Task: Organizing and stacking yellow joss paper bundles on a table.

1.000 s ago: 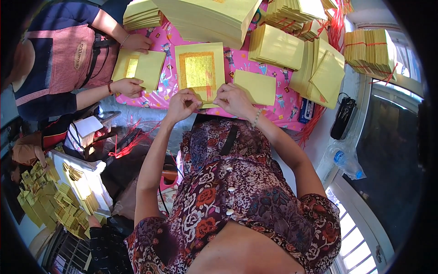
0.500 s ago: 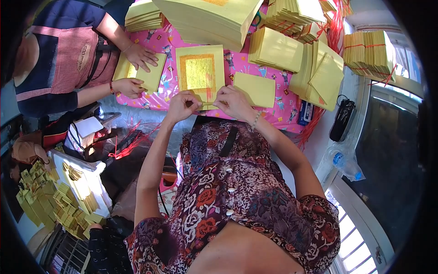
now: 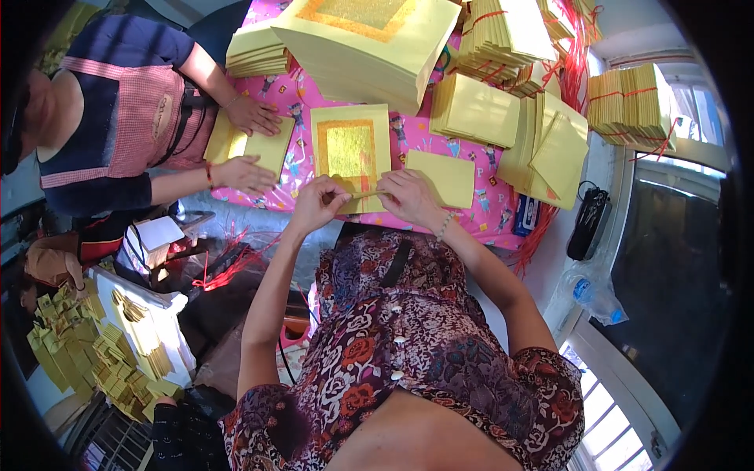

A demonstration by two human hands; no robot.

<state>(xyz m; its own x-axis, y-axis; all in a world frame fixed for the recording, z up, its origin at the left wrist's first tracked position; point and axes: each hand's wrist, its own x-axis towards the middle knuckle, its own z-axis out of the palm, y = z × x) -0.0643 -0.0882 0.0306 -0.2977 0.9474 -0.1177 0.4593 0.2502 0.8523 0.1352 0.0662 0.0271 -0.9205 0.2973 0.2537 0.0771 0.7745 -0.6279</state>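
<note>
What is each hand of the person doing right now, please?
Left hand: fingers closed, pinching the near edge of the yellow paper sheet with the gold square.
Right hand: fingers closed, pinching the same edge of the sheet.

Both hands, left [image 3: 318,206] and right [image 3: 408,196], now pinching up near edge of gold-centred yellow sheet [image 3: 351,153], co-worker's hand [image 3: 253,115] shifted

Pink patterned table cover [image 3: 292,106] — strewn with yellow paper stacks [image 3: 473,108], one gold-centred sheet [image 3: 350,151] near the front edge.
</note>
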